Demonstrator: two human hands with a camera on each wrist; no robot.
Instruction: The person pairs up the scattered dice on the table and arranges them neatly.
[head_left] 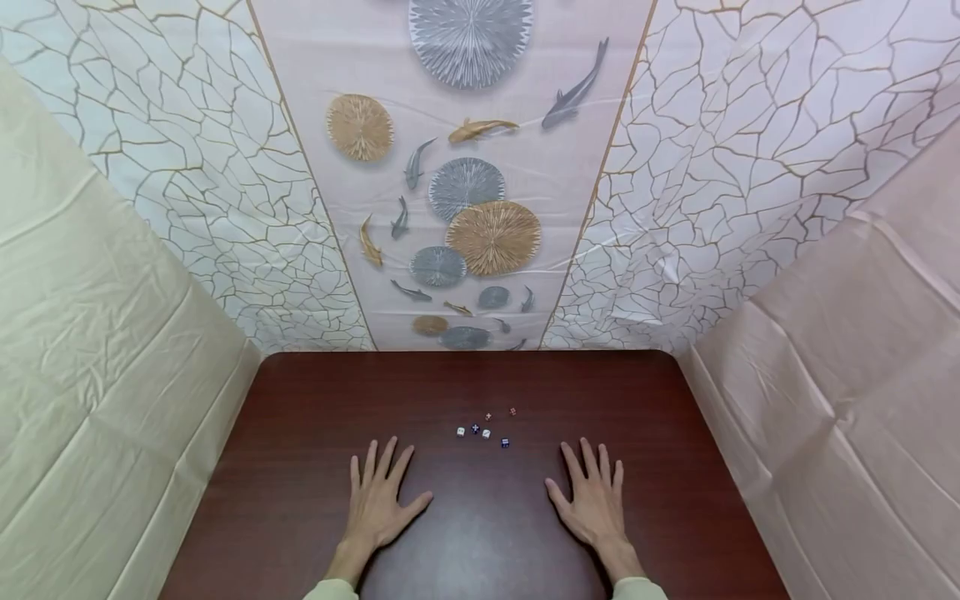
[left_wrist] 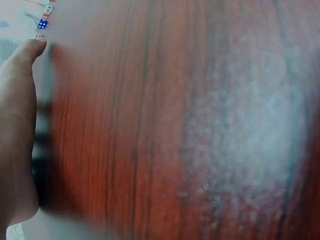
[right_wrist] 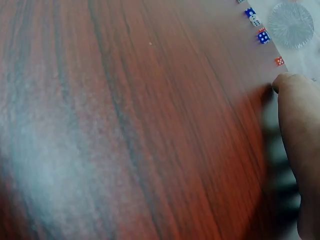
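Observation:
Several small dice lie in a loose group on the dark red-brown table (head_left: 337, 383). Two are white, one white die (head_left: 461, 432) at the group's left end and another white die (head_left: 486, 433) near its middle. A blue die (head_left: 476, 428) sits between them, and a second blue die (head_left: 505, 442) is nearest me. Behind lie an orange-red die (head_left: 488, 416) and another orange-red die (head_left: 513, 411). My left hand (head_left: 378, 504) rests palm down on the table, left of the dice, fingers spread. On the other side my right hand (head_left: 594, 502) lies likewise. Neither hand touches a die.
A patterned cloth (head_left: 480, 317) with fish and round leaf shapes hangs behind the table's far edge. Pale cloth walls stand along the left side (head_left: 127, 375) and the right side (head_left: 817, 375). Light glares off the tabletop between the hands.

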